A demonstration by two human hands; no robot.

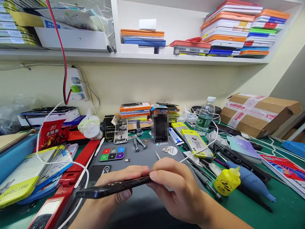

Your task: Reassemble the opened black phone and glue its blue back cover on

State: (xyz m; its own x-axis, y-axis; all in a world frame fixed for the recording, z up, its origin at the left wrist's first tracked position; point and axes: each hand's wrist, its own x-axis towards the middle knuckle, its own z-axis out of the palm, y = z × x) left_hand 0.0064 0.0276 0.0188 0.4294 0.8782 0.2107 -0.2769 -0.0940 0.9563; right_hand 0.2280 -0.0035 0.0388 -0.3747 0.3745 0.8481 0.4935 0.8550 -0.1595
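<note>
Just one dark phone (111,188) between two hands (106,205) (177,187)

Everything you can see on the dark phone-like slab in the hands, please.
The slab is thin, dark and seen nearly edge-on, with a slightly glossy rounded corner at its left end and small orange-brown specks along the edge. It's held above the grey mat, sloping down to the left. The left hand has fingers above and thumb below; the right hand grips the right end. Its faces, and whether the white cable touches it, can't be made out.
</note>
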